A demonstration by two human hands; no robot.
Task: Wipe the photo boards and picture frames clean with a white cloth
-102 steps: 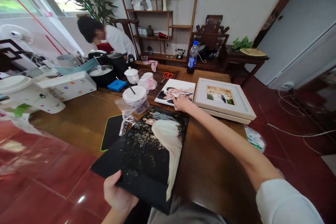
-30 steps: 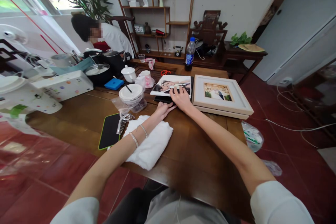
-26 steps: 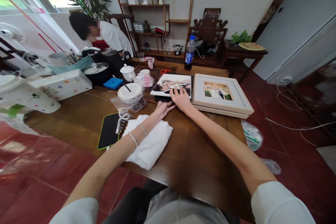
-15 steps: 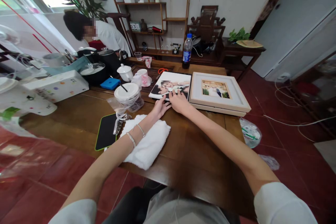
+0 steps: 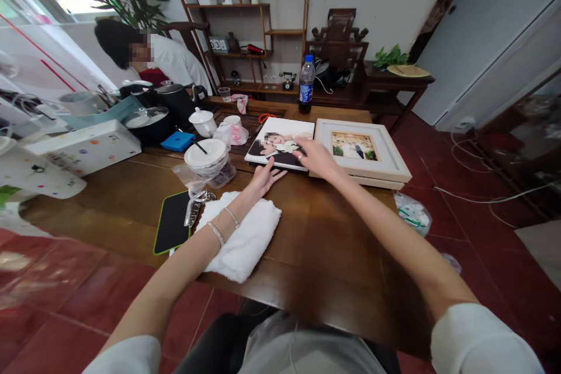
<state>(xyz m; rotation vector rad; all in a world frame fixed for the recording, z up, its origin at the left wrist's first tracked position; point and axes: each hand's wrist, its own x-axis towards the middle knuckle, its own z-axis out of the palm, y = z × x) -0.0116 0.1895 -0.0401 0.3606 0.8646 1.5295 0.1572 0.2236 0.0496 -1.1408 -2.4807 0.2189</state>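
Note:
A photo print board (image 5: 280,141) with a couple's picture lies flat on the wooden table (image 5: 324,234), on top of a dark board. My left hand (image 5: 264,175) rests at its near edge, fingers stretched out flat. My right hand (image 5: 316,157) hovers over the print's right edge, fingers spread, close to a white framed picture (image 5: 360,149). My left forearm, with bracelets on the wrist, lies across a folded white towel (image 5: 243,235).
A black mat with a green edge (image 5: 170,229), a lidded white bowl (image 5: 205,157) and bagged items sit to the left. Scissors (image 5: 265,117), a water bottle (image 5: 306,85), pots and a white box stand farther back. Another person sits at the far left.
The large dark print I held earlier has been put under the couple print, and the towel now shows. In the last second my right hand slid from the print's middle to its right edge.

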